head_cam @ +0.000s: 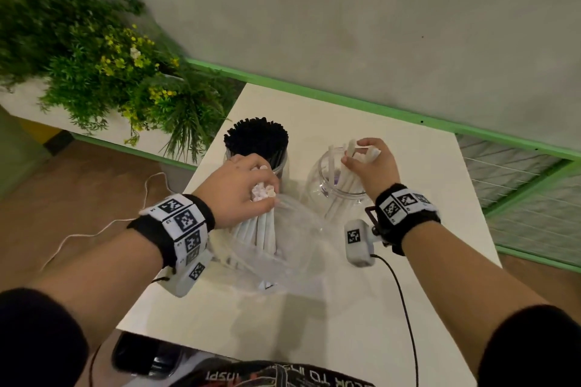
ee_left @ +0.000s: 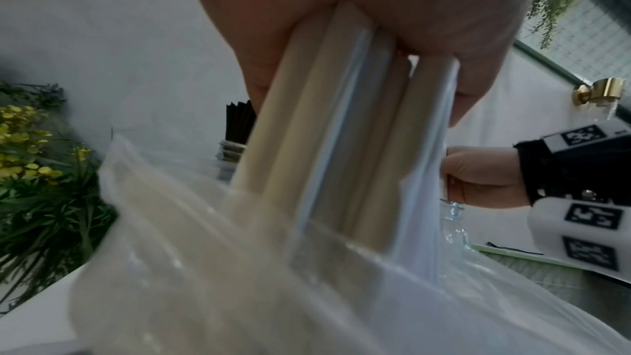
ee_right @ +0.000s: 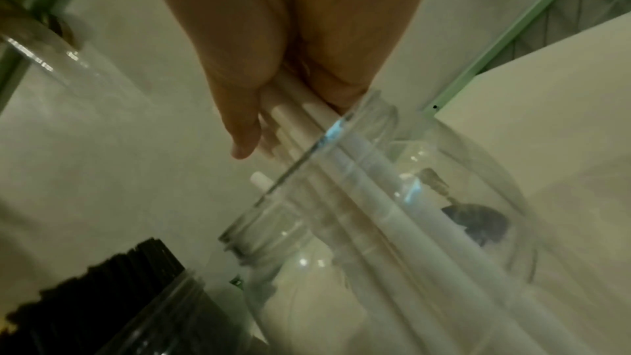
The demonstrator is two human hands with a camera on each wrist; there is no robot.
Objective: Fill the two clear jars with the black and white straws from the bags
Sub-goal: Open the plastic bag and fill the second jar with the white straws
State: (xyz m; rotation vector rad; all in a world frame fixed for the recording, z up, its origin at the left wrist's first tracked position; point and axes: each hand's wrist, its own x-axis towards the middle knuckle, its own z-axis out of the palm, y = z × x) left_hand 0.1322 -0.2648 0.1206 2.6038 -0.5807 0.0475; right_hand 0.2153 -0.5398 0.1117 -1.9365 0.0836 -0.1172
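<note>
White table (head_cam: 408, 166): bare surface right of the white-straw jar (head_cam: 317, 179). Black-straw jar (head_cam: 276, 163) left of it, full. Your left hand (head_cam: 239, 188) clamps white straws (head_cam: 261, 229) in the bag (head_cam: 283, 261) just nearer you; your right hand (head_cam: 372, 163) clutches straws at the jar mouth.

Light: dim, even, indoor; soft shadows on the table (head_cam: 393, 166).
Blur: both wrist views smeared.
Edges: head view bowed.
</note>
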